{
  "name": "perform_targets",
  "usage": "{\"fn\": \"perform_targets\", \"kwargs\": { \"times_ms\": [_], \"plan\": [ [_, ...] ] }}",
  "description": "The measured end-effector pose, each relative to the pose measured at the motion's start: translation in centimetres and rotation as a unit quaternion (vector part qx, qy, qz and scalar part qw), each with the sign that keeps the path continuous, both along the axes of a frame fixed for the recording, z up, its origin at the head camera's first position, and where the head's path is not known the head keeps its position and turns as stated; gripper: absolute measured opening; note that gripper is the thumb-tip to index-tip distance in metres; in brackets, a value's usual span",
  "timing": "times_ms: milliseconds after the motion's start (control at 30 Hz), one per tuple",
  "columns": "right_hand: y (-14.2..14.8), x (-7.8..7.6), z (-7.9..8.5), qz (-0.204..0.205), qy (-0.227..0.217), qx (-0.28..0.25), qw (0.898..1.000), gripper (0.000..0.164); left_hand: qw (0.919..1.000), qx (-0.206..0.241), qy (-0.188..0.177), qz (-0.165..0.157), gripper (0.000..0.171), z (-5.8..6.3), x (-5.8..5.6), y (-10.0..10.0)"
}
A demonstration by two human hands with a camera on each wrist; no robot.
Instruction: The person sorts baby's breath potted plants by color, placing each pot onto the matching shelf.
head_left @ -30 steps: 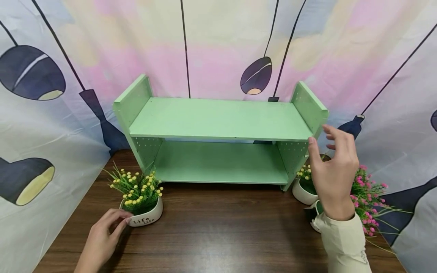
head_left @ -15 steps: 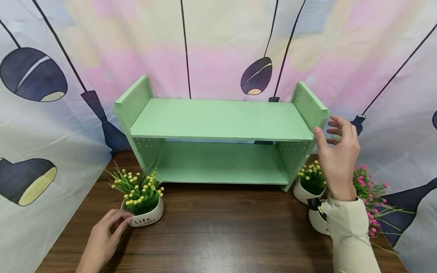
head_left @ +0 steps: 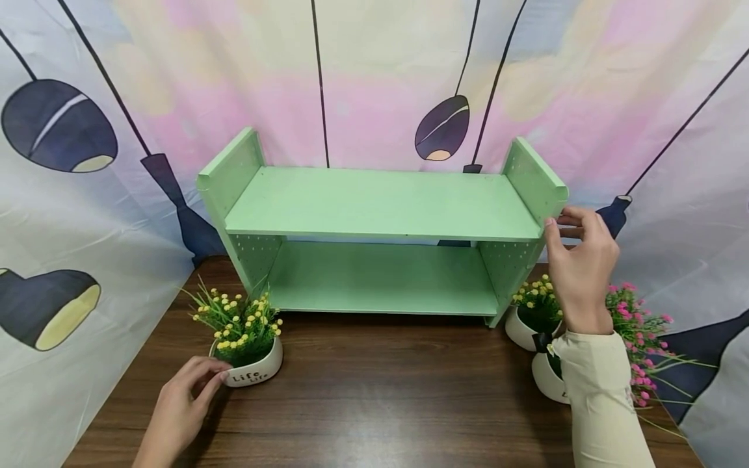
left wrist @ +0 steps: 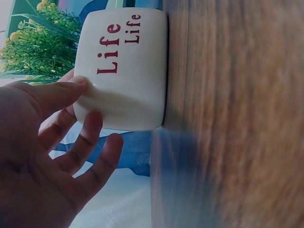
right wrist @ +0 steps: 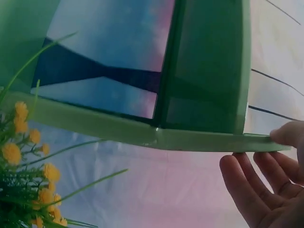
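Note:
My left hand (head_left: 186,404) pinches the rim of a white oval flowerpot (head_left: 257,373) at the table's left. In the left wrist view, the thumb lies against the pot's (left wrist: 123,90) outer wall below the rim, beside red "Life" lettering; two fingers are spread free. Small yellow artificial flowers (head_left: 248,320) and green grass fill it. A light green two-tier shelf (head_left: 380,203) stands at the back. At its right side panel, my right hand (head_left: 584,273) holds the front edge. Seen from the right wrist, the thumb and fingers lie on opposite sides of that panel (right wrist: 204,141).
Beside the shelf's right foot stands another white pot (head_left: 521,330) with yellow flowers. Partly behind my sleeve (head_left: 605,396) are a white pot (head_left: 547,380) with a dark bow and a pink-flowered plant (head_left: 640,338). A printed curtain (head_left: 374,78) hangs behind the brown wooden table (head_left: 374,390).
My right hand has moved up and right from in front of the shelf's right panel and taken hold of its edge. The left hand stays on the pot's rim.

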State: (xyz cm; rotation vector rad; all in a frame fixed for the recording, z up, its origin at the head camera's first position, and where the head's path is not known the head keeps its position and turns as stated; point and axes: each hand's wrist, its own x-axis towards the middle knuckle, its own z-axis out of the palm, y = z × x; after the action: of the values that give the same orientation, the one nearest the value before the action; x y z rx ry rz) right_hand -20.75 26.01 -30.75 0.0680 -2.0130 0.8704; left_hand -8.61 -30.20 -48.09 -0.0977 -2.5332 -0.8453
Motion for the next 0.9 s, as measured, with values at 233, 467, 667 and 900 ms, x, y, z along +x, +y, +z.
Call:
{"fn": "perform_targets", "kwargs": {
  "times_ms": [233, 467, 667, 900],
  "plan": [
    [0.1, -0.4, -0.1, 0.003, -0.001, 0.007, 1.000, 0.029, 0.9999, 0.000, 0.011, 0.000, 0.024, 0.1, 0.1, 0.1],
    [0.1, -0.7, -0.2, -0.007, 0.006, 0.021, 1.000, 0.026, 0.9995, -0.021, 0.024, -0.004, 0.024, 0.3, 0.2, 0.8],
    [0.0, -0.7, -0.5, -0.016, -0.001, 0.023, 1.000, 0.026, 0.9989, -0.032, 0.029, -0.016, 0.027, 0.4, 0.3, 1.5],
    [0.0, -0.5, -0.3, -0.019, 0.001, 0.014, 1.000, 0.026, 0.9976, -0.041, 0.042, -0.037, 0.028, 0.6, -0.2, 2.5]
  ]
}}
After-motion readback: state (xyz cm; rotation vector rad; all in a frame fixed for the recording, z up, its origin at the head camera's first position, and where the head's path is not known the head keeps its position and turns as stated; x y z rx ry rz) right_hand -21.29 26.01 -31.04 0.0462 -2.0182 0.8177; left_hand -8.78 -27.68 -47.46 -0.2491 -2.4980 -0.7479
